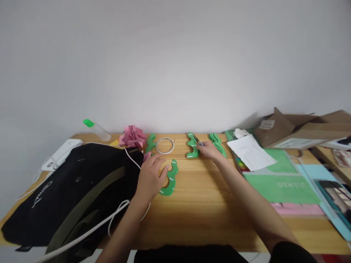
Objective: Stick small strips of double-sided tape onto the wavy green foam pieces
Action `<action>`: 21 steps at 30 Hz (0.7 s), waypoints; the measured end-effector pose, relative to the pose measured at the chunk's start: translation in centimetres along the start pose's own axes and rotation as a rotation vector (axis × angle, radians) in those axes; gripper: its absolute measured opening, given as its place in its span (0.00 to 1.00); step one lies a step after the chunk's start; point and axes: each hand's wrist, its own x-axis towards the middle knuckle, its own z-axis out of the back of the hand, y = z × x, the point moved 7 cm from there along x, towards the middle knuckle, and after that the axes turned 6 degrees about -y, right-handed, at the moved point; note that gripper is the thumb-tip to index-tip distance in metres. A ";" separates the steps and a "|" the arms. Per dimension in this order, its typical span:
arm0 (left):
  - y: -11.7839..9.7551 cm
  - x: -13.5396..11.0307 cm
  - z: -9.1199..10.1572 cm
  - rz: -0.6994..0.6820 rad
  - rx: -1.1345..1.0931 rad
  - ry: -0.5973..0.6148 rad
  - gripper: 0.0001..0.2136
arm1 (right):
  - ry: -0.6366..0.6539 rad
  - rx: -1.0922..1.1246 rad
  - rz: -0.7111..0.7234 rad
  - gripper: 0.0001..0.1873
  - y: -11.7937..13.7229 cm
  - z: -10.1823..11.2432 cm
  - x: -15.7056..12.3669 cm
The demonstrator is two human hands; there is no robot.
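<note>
Head view: the left hand (pixel 150 175) lies with flat fingers on a green shape (pixel 170 181) below the white ring (pixel 165 145), so it stays put. Right of the ring, the right hand (pixel 210 150) fingers pinch a dark tool (pixel 197 140).

We are looking at a green cutout (pixel 170 178) bearing small white marks, a white ring (pixel 165 145), a pink paper flower (pixel 133 136), a black bag (pixel 74 182) crossed by a white cord (pixel 90 230), and a yellowish wood-grain table (pixel 203 208).

Left hand (pixel 150 177) is lying flat on near green cutout (pixel 171 181), right hand (pixel 210 150) is holding thin dark tool (pixel 197 140) at far green cutout (pixel 192 149) by tabletop's (pixel 208 204) far edge.
</note>
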 end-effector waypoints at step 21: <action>-0.7 0.1 -0.2 -0.025 0.014 0.031 0.06 | -0.136 -0.123 0.025 0.16 0.7 1.6 -0.9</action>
